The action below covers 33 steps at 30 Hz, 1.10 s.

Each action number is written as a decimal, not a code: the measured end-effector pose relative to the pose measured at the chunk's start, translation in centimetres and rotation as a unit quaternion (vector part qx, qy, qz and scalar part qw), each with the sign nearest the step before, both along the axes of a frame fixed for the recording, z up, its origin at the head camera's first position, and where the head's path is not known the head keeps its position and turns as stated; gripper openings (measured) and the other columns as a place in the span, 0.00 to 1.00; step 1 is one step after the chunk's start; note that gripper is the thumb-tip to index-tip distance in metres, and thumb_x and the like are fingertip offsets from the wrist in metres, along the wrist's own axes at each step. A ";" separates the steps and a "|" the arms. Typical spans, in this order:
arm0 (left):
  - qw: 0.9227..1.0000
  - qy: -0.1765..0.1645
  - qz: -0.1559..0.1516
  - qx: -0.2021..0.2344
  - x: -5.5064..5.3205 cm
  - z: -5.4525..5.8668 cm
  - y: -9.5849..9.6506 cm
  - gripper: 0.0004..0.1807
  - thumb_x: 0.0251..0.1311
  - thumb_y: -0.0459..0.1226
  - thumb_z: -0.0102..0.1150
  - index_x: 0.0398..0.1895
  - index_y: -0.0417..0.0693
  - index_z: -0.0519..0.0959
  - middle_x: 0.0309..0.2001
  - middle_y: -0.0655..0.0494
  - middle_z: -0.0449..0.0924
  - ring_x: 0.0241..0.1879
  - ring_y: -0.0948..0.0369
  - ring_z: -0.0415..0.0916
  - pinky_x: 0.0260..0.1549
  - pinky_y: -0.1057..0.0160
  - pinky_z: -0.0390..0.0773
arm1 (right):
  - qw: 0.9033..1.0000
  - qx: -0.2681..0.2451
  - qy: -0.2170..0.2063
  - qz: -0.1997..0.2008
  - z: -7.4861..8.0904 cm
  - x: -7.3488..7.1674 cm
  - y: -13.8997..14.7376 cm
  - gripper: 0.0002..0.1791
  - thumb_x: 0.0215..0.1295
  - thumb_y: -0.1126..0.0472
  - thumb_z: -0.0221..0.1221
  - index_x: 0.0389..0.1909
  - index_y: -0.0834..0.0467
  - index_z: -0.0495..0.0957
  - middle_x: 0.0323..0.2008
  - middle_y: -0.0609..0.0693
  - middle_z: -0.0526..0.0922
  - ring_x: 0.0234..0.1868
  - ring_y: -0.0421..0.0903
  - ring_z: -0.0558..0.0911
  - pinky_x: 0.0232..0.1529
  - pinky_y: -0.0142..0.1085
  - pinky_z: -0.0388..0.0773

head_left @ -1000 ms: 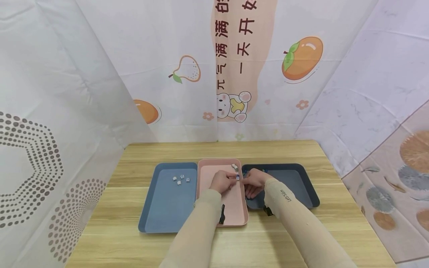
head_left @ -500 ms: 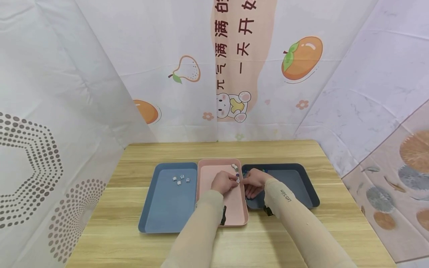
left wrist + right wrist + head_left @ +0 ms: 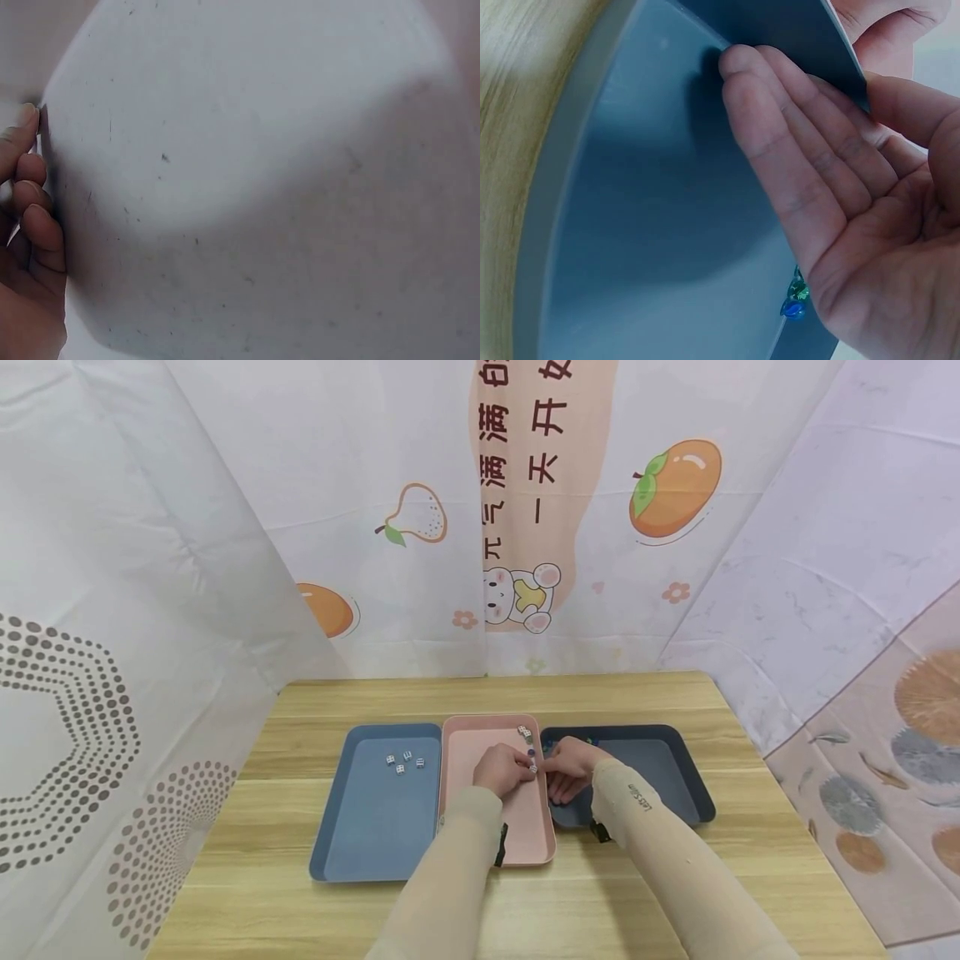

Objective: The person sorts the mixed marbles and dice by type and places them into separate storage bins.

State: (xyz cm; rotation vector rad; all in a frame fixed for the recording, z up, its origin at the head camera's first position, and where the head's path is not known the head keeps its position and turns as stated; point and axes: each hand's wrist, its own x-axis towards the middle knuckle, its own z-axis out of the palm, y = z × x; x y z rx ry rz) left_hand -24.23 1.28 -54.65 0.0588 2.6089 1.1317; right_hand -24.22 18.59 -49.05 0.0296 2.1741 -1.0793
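Over the right side of the pink tray, my left hand pinches a small white die at its fingertips, close to the tray's wall. In the left wrist view the thumb and curled fingers show at the left edge; the die is hidden there. My right hand reaches over the left wall of the navy tray. Its straight fingers lie inside that tray along the wall, and another fingertip is at the rim, facing the left hand. A small dark blue piece lies just beyond the die.
Several white dice lie in the blue tray on the left. More dice sit in the pink tray's far right corner. Shiny blue and green pieces lie along the navy tray's wall. All three trays stand on a wooden table.
My left hand has shifted slightly toward me with the die, which now sits apart from the dark blue piece. The right hand has hardly moved.
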 end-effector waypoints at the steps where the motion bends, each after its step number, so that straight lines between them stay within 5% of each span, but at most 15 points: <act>1: 1.000 0.001 -0.002 0.002 0.0 0.0 0.0 0.03 0.56 0.41 0.76 0.33 0.58 0.92 0.34 0.67 0.87 0.31 0.66 0.76 0.33 0.66 0.76 | 1.000 0.000 0.000 0.000 0.0 0.0 0.0 0.20 0.76 0.56 0.57 0.32 0.67 0.87 0.27 0.62 0.88 0.26 0.52 0.89 0.34 0.46 0.88; 15: 0.994 0.004 -0.013 0.109 0.1 0.9 -1.6 0.07 0.54 0.31 0.74 0.36 0.45 0.92 0.23 0.54 0.85 0.22 0.65 0.75 0.24 0.68 0.74 | 1.000 0.002 -0.001 0.000 -0.1 0.0 0.0 0.19 0.73 0.56 0.59 0.31 0.67 0.87 0.26 0.60 0.88 0.25 0.51 0.89 0.33 0.45 0.88; 24: 0.993 0.046 -0.031 0.102 -0.6 1.9 -3.8 0.06 0.59 0.36 0.73 0.39 0.50 0.91 0.31 0.58 0.88 0.26 0.65 0.77 0.27 0.68 0.76 | 1.000 0.005 0.001 0.001 0.0 -0.1 -0.1 0.19 0.74 0.56 0.58 0.30 0.67 0.86 0.26 0.60 0.88 0.26 0.52 0.89 0.34 0.45 0.88; 33: 0.990 0.053 -0.011 0.129 -1.0 4.2 -6.5 0.07 0.63 0.38 0.71 0.43 0.52 0.90 0.35 0.42 0.87 0.34 0.42 0.83 0.26 0.61 0.78 | 1.000 0.005 0.005 -0.002 0.0 0.0 -0.1 0.18 0.74 0.57 0.57 0.31 0.67 0.87 0.27 0.61 0.88 0.27 0.53 0.89 0.34 0.46 0.88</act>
